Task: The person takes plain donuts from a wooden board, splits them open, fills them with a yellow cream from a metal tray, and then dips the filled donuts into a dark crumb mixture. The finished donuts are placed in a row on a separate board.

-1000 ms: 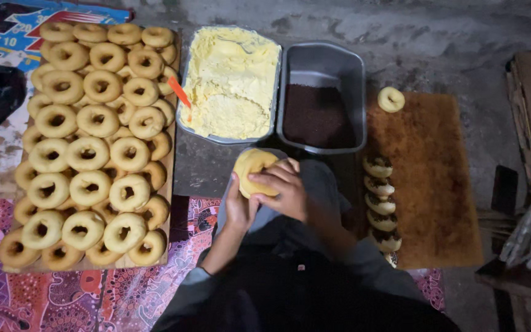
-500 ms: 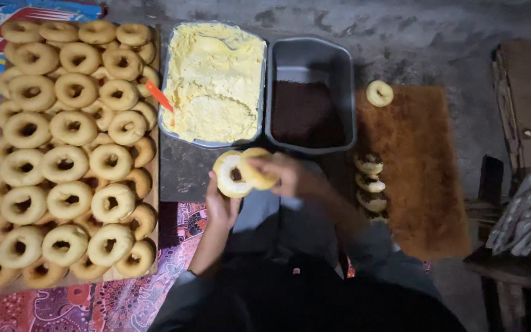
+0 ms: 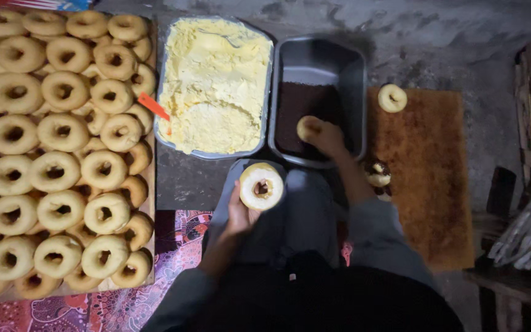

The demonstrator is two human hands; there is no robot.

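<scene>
The head camera is looking straight down at a person sitting at a dark, rough work surface.

A strip of printed packaging or poster (image 3: pixel 7 5) in blue and red is peeking out along the upper left edge of the frame. A patterned pink and purple cloth (image 3: pixel 149 304) is showing at the lower left.

A wooden board (image 3: pixel 152 184) is filling the left side of the frame, crowded with plain ring doughnuts (image 3: pixel 56 132) lying in overlapping rows. Just right of it, at upper centre, a metal tray (image 3: pixel 264 123) is holding pale yellow cream (image 3: pixel 213 86), with an orange spatula handle (image 3: pixel 153 106) resting on its left rim. Beside that, a grey rectangular tin (image 3: pixel 351 67) is holding dark brown chocolate crumbs (image 3: pixel 302 110). A brown board (image 3: pixel 425 184) is lying at the right, with one doughnut (image 3: pixel 392 98) near its top edge and a chocolate-topped doughnut (image 3: pixel 377 173) at its left edge.

The left hand (image 3: pixel 241 215) is sitting at lower centre, palm up, fingers curled around a cream-filled doughnut half (image 3: pixel 261 186) held flat above the person's lap. The right hand (image 3: pixel 327 136) is reaching forward into the grey tin, fingers closed on a second doughnut half (image 3: pixel 308 128) and pressing it against the crumbs.
</scene>
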